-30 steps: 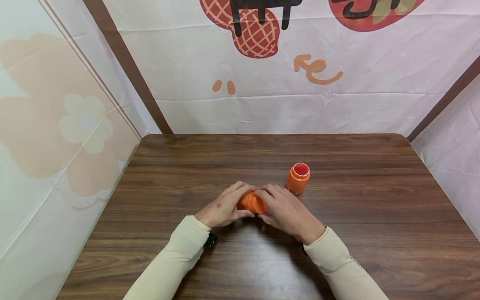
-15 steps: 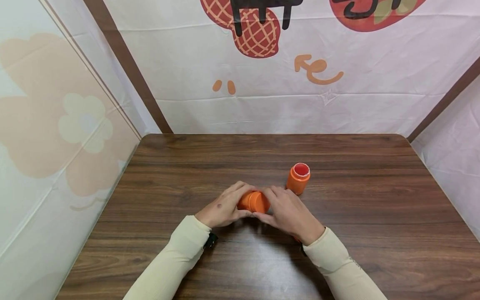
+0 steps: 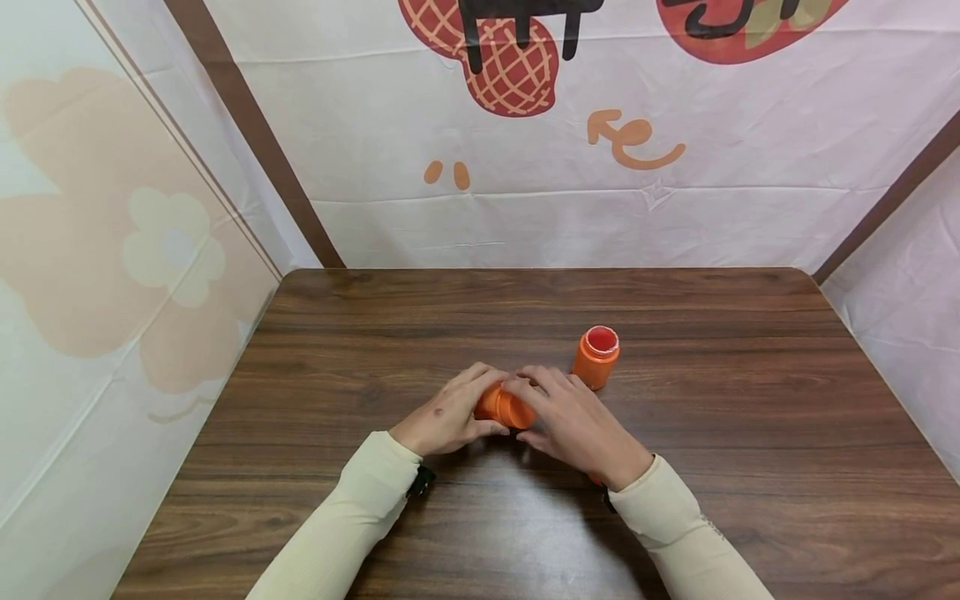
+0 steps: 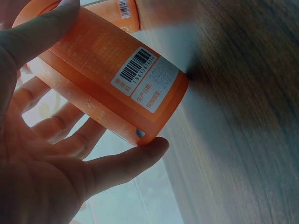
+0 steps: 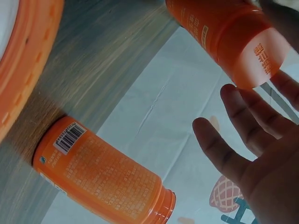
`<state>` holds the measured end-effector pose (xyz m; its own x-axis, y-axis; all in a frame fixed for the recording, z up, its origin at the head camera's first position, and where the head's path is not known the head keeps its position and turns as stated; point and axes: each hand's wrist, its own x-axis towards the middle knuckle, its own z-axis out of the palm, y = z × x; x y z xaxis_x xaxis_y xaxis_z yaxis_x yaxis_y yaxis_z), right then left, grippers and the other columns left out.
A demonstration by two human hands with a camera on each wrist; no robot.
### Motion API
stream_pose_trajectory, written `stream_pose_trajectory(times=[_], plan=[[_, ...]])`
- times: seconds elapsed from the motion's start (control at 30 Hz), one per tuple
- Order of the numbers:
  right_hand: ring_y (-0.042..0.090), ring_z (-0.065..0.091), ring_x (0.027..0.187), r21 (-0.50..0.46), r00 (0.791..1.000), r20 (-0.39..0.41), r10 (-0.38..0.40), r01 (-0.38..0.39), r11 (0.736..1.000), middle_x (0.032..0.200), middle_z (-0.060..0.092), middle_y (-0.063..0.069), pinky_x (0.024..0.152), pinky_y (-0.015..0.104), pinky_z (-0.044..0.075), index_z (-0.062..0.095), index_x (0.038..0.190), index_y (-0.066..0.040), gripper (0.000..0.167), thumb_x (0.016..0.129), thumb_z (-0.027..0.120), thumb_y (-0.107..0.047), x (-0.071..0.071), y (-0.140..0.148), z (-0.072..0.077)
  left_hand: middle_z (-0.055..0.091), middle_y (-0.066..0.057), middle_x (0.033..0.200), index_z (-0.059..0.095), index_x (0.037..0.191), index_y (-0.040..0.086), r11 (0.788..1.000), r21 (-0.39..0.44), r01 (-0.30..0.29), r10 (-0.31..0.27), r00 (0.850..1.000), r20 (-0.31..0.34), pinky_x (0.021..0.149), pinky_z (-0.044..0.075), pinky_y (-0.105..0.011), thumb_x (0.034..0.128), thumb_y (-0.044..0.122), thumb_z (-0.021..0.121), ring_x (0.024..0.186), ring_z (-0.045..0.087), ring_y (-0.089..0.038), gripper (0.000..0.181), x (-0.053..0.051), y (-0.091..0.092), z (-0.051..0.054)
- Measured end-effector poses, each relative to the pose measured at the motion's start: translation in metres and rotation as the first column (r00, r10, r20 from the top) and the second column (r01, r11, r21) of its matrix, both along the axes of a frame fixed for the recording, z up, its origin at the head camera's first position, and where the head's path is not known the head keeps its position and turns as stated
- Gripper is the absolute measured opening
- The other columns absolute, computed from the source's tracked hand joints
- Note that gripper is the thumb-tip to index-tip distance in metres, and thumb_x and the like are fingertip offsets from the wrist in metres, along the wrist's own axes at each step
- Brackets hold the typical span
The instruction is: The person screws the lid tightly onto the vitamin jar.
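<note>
My left hand (image 3: 444, 414) grips an orange bottle (image 3: 487, 404) tilted toward the right, low over the table. Its barcode label shows in the left wrist view. An orange screw cap (image 5: 262, 58) sits on the bottle's mouth. Around that cap my right hand (image 3: 576, 423) holds its fingers spread and loosely bent; the thumb stands a little off it in the head view. Whether a fingertip touches the cap is hard to tell. A second orange bottle (image 3: 596, 367), uncapped and red inside, stands upright just beyond the right hand.
Beneath the right wrist lies a loose orange ring-shaped piece, white inside, likely a cap (image 5: 28, 60); the head view barely shows it. The dark wooden table (image 3: 375, 333) meets a printed cloth wall (image 3: 525, 225) at the back, with more cloth on both sides.
Half a second ago the right fingers closed round the cap; now they are spread off it, with the index finger back over the top. The left hand keeps its grip.
</note>
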<state>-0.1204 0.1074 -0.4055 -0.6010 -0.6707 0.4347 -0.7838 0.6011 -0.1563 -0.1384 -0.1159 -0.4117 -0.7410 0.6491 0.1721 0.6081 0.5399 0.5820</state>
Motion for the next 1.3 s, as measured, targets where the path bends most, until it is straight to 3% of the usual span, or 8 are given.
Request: stream_pose_trajectory(times=[0.17,0.6,1.07,1.17,1.3], plan=[[0.027,0.06,0.105,-0.017,1.0,0.0,0.027,-0.027,0.999,0.122,0.06,0.007,0.076,0.04,0.052,0.062,0.125,-0.012,0.057,0.075,0.089,-0.018,-0.0001,-0.0005,-0.0011,0.055,-0.004,0.123,0.055,0.132,0.008,1.0,0.0,0.001,-0.001,1.0,0.002,0.086,0.052,-0.035,0.0831,0.02,0.083,0.103,0.058,-0.018,0.057,-0.0006,0.0006,-0.0004],[0.021,0.061,0.084,-0.046,0.998,-0.037,-0.048,0.046,0.998,0.101,0.064,0.007,0.067,0.037,0.052,0.062,0.123,-0.003,0.058,0.078,0.086,-0.029,0.002,-0.0023,-0.0045,0.055,-0.005,0.124,0.055,0.132,0.01,1.0,-0.01,-0.008,0.008,1.0,0.001,0.086,0.053,-0.036,0.0826,0.013,0.083,0.104,0.057,-0.019,0.057,0.0002,0.0016,0.0004],[0.021,0.064,0.077,-0.033,0.99,0.06,-0.127,0.129,0.991,0.098,0.07,0.009,0.066,0.036,0.054,0.064,0.118,-0.003,0.054,0.084,0.081,-0.041,0.0034,-0.0046,-0.0006,0.054,-0.005,0.124,0.055,0.133,0.011,1.0,-0.019,-0.016,0.017,0.999,0.031,0.086,0.053,-0.036,0.0831,0.01,0.083,0.103,0.057,-0.019,0.057,0.0007,0.002,0.0011],[0.021,0.063,0.086,-0.015,0.992,0.048,-0.118,0.119,0.993,0.104,0.067,0.007,0.069,0.038,0.053,0.063,0.122,-0.006,0.06,0.081,0.082,-0.046,0.0027,-0.0039,-0.0002,0.054,-0.005,0.124,0.055,0.134,0.01,1.0,-0.023,-0.014,0.015,0.999,0.033,0.087,0.052,-0.037,0.0834,0.01,0.082,0.104,0.057,-0.019,0.058,0.0007,0.0016,0.001],[0.026,0.058,0.108,0.004,0.999,0.031,-0.045,0.045,0.999,0.12,0.06,0.007,0.08,0.043,0.05,0.06,0.13,-0.012,0.068,0.075,0.089,-0.04,0.0009,-0.0029,0.0001,0.054,-0.005,0.125,0.055,0.134,0.009,1.0,-0.023,-0.014,0.014,1.0,0.022,0.088,0.052,-0.037,0.0837,0.015,0.083,0.105,0.057,-0.019,0.058,0.0006,0.0011,0.0007]])
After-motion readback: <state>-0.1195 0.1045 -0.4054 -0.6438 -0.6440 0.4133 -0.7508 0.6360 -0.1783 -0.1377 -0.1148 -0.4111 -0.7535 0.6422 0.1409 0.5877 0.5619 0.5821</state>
